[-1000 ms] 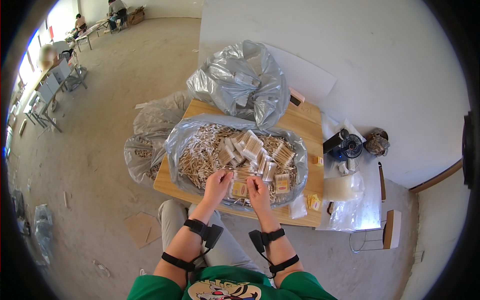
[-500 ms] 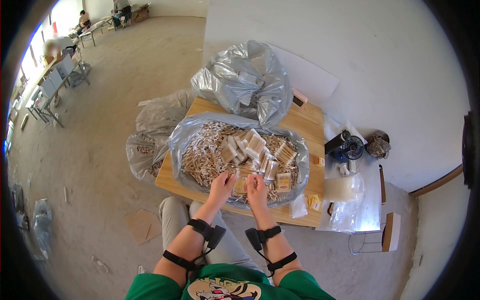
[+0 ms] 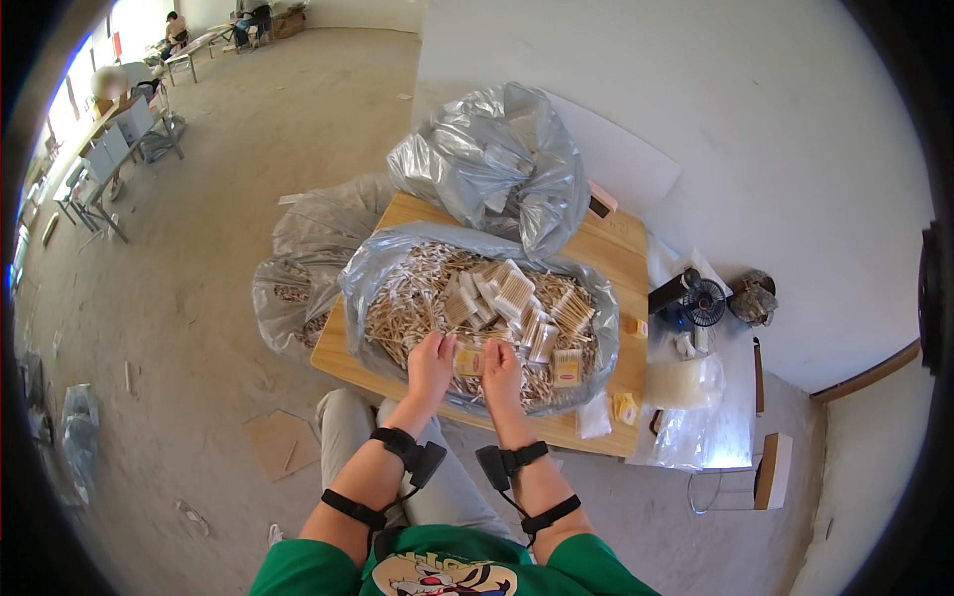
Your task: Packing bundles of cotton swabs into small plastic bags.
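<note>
A clear packet of cotton swabs with a yellow label [image 3: 468, 362] is between my hands, over the near edge of a grey plastic bag. My left hand [image 3: 429, 364] is closed at the packet's left side, and my right hand [image 3: 502, 370] is closed at its right side. Fingertips are partly hidden. The wide-open bag [image 3: 360, 273] is filled with loose wooden-stick cotton swabs [image 3: 397, 303]. On top of them lie several filled clear packets [image 3: 515, 291]. Another yellow-labelled packet [image 3: 567, 369] rests right of my right hand.
The bag stands on a wooden table [image 3: 625, 263]. Behind it is a bulky tied grey bag [image 3: 487, 159]; more bags [image 3: 288, 288] stand at left. Yellow cards [image 3: 624, 408] and clear sleeves [image 3: 594, 417] lie at right. A black fan [image 3: 704, 302] sits on a side table.
Both hands have shifted slightly left with the packet between them, and its yellow label shows more. The whole view has tilted a little.
</note>
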The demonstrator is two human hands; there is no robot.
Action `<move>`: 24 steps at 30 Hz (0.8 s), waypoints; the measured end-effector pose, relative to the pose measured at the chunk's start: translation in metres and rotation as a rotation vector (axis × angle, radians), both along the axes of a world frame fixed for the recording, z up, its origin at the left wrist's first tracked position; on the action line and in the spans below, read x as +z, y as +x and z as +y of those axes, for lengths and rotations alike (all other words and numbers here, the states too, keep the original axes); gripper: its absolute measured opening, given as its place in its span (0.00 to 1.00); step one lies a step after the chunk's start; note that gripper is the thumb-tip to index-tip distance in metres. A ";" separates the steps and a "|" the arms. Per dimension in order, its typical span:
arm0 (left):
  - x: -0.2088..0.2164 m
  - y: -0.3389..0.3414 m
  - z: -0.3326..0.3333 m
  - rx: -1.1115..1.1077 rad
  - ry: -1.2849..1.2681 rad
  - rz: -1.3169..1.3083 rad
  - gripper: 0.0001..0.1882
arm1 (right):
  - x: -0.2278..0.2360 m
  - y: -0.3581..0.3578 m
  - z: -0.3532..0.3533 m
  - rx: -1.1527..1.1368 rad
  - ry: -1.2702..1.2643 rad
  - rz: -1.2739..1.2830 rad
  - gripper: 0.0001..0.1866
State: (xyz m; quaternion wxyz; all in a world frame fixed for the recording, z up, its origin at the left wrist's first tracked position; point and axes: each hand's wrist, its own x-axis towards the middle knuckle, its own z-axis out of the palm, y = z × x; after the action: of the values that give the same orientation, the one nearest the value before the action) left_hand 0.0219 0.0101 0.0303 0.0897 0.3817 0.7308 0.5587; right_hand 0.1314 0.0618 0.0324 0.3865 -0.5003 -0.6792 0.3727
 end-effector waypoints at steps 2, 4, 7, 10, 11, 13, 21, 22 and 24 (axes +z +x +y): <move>0.003 -0.005 0.001 0.021 0.012 -0.001 0.15 | -0.005 0.006 0.011 -0.015 0.016 0.057 0.16; 0.003 -0.008 -0.001 0.049 0.010 -0.004 0.15 | -0.003 0.002 0.013 -0.004 -0.046 -0.035 0.17; 0.000 -0.006 0.003 0.135 0.012 0.010 0.15 | -0.007 -0.015 0.009 -0.004 -0.019 -0.096 0.19; 0.002 -0.005 0.003 0.145 -0.056 -0.074 0.14 | -0.009 -0.018 0.007 0.041 -0.029 -0.098 0.19; 0.003 -0.008 0.001 0.148 -0.028 -0.055 0.15 | -0.010 -0.017 0.008 0.043 -0.029 -0.097 0.19; 0.003 -0.015 -0.004 0.151 -0.004 -0.037 0.15 | -0.008 -0.011 0.010 -0.050 0.043 -0.078 0.19; -0.009 -0.046 -0.006 0.241 -0.125 0.021 0.16 | 0.003 -0.007 0.024 0.015 0.040 -0.171 0.15; -0.010 -0.050 -0.007 0.242 -0.124 0.021 0.16 | 0.005 -0.007 0.024 0.003 0.197 -0.173 0.12; -0.012 -0.056 -0.008 0.229 -0.113 0.072 0.17 | 0.011 -0.009 0.021 -0.005 0.353 -0.172 0.10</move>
State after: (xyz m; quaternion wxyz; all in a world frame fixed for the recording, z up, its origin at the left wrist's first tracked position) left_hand -0.0337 0.0022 0.0181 0.0203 0.3097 0.8027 0.5093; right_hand 0.1229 0.0827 0.0435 0.4097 -0.4565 -0.7634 0.2026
